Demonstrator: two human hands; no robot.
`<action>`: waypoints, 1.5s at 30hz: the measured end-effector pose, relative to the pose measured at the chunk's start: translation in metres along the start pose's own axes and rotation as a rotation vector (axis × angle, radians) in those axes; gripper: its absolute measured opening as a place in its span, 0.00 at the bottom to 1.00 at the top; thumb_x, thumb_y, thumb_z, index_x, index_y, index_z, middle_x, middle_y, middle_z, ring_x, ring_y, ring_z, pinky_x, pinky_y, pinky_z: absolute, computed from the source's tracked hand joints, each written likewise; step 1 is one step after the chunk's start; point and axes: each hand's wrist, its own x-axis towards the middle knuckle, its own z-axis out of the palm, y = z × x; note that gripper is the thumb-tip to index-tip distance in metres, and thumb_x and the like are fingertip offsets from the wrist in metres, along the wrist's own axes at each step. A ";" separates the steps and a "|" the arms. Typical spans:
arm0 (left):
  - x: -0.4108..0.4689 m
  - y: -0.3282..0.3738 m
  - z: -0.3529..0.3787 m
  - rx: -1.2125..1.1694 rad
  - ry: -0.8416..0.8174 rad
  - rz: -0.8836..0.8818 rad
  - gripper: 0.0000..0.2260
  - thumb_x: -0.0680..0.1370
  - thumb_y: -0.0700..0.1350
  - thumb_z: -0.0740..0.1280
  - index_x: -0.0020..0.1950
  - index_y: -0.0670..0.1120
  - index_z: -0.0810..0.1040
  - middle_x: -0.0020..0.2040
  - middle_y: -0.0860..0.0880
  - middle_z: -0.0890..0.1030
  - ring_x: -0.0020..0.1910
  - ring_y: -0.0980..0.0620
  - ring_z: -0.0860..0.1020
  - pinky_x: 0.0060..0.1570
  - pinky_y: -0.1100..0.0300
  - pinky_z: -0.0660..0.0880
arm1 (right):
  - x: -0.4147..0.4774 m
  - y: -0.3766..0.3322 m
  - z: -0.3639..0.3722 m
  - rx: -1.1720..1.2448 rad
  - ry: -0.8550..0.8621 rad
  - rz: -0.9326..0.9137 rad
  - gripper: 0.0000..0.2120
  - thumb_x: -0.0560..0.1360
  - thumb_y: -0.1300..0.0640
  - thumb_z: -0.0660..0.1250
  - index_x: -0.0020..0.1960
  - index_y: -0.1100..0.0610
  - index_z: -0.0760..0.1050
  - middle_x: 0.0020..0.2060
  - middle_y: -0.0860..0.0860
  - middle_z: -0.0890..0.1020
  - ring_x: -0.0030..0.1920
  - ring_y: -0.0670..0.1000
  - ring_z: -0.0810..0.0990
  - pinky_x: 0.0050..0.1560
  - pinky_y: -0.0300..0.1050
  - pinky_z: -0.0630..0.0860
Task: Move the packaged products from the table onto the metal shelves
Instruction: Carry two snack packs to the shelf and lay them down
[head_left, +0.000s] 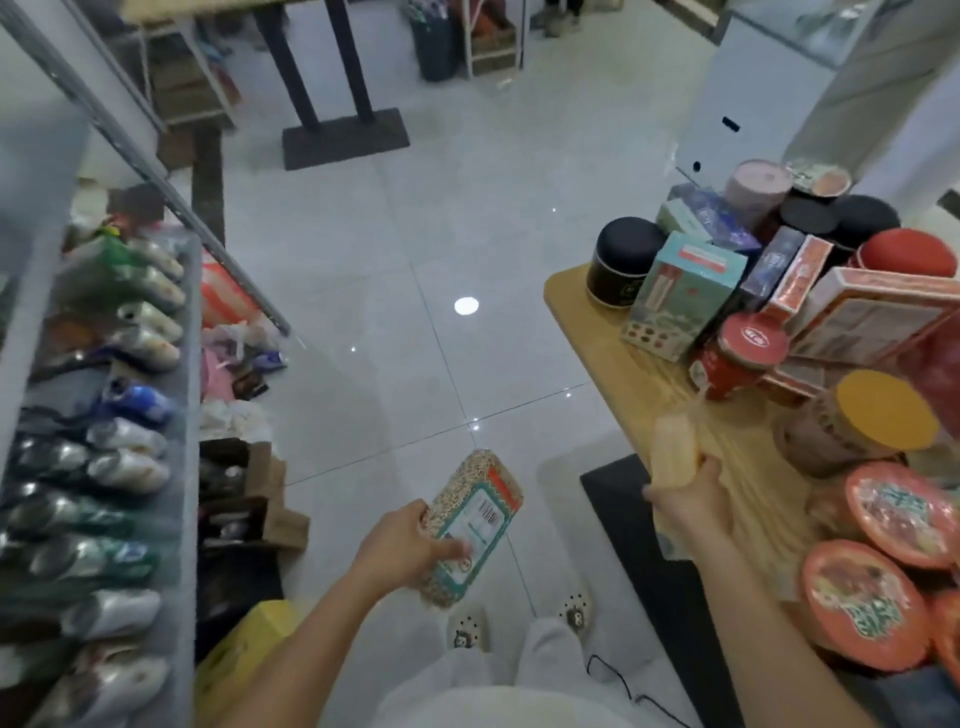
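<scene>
Two packs were in hand, one each. Your left hand (410, 540) gripped the grain brick (470, 519), fingers and thumb curled round it, and held it over the floor tiles between the metal shelf (189, 364) and the table (587, 306), touching neither. Its long axis ran away from you, tilted a little right. You held it round the near half, so most of the brick stuck out ahead of the grip.

The shelf lay to the left of that hand, so the brick sat on the far side of your palm from where it had to go. Left hand was clearly the nearer one to the shelf.

Your right hand (691, 506) clutched a pale yellow pack (675, 449) by its lower end, the pack standing up out of the fist over the table's near edge — well apart from the shelf. It was too blurred to tell the contents.

Judgement: the grain brick should go first — a swing left, likely with a wrist turn so its long axis lines up with the rows of packets (130, 467) lying on the shelf. Many tubs, jars and boxes sat on the table.
</scene>
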 end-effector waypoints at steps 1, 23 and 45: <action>-0.005 -0.005 -0.004 -0.026 0.016 -0.003 0.18 0.67 0.55 0.76 0.51 0.49 0.75 0.46 0.53 0.83 0.41 0.55 0.83 0.43 0.53 0.81 | -0.016 -0.007 0.010 0.051 -0.061 -0.012 0.45 0.65 0.54 0.77 0.74 0.53 0.55 0.61 0.60 0.73 0.58 0.64 0.74 0.55 0.56 0.72; -0.293 -0.043 -0.134 0.153 1.300 -0.279 0.25 0.66 0.67 0.71 0.59 0.60 0.70 0.49 0.59 0.79 0.47 0.53 0.79 0.43 0.57 0.73 | -0.273 -0.269 0.039 0.383 -1.159 -0.890 0.33 0.63 0.46 0.76 0.66 0.49 0.71 0.52 0.52 0.81 0.49 0.57 0.81 0.40 0.50 0.80; -0.613 -0.175 -0.188 1.401 1.701 -0.643 0.24 0.68 0.39 0.74 0.60 0.45 0.70 0.65 0.44 0.77 0.63 0.40 0.69 0.67 0.38 0.58 | -0.598 -0.313 0.030 0.277 -1.768 -1.717 0.28 0.56 0.44 0.74 0.55 0.33 0.73 0.52 0.37 0.79 0.49 0.38 0.80 0.40 0.33 0.78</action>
